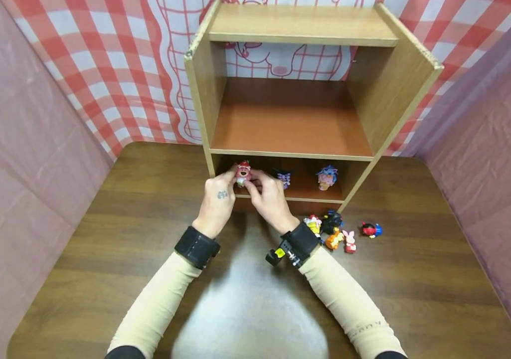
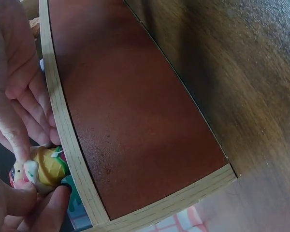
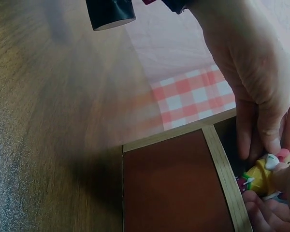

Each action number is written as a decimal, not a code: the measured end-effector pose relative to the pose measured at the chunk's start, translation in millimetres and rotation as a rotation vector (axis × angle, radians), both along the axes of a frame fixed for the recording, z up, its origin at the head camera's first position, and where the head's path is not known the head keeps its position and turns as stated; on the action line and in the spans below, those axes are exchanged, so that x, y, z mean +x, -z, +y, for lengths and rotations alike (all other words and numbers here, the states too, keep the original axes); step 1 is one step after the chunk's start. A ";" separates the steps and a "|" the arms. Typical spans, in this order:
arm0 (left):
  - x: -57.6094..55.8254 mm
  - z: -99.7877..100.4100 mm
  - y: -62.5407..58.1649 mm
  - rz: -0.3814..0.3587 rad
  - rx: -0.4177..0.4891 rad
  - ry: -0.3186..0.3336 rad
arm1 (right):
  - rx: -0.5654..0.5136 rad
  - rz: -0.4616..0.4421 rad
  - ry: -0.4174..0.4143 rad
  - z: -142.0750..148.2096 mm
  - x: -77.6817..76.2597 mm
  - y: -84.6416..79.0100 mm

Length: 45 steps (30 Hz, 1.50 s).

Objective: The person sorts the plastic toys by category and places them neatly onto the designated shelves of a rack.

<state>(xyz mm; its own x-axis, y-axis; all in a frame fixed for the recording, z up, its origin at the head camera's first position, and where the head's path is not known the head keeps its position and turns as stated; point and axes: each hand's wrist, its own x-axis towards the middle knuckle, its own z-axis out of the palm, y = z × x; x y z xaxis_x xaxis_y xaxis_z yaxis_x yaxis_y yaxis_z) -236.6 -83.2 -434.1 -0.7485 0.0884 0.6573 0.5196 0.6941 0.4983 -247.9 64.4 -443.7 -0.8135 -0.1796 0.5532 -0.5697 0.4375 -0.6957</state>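
A small toy figurine (image 1: 243, 171) with a pink-red head is at the left end of the low compartment, just above its front edge. My left hand (image 1: 219, 196) pinches it from the left. The right hand (image 1: 269, 195) grips it from the other side, thumb on its front. In the left wrist view the figurine (image 2: 49, 166) shows a yellow body and green trim, between fingers of both hands. The right wrist view has the figurine (image 3: 261, 176) beside the shelf's front edge, partly covered by fingers. Its base is mostly hidden.
A wooden shelf unit (image 1: 291, 155) stands on the brown table (image 1: 138, 219). In the low compartment are a purple-and-dark figurine (image 1: 284, 178), partly hidden by the right hand, and a blue-topped figurine (image 1: 327, 178). Several toys, including a pink rabbit figurine (image 1: 349, 241), lie near the right wrist.
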 end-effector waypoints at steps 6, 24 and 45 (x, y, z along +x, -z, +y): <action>-0.2 -0.8 -0.6 -0.026 0.009 0.007 | 0.000 -0.008 0.001 -0.1 -0.9 0.5; 8.3 -0.7 1.7 -0.064 -0.015 0.032 | -0.030 -0.051 -0.022 0.3 -2.3 2.3; 22.7 1.9 3.9 -0.138 -0.003 0.056 | -0.017 -0.018 -0.086 14.0 5.1 9.0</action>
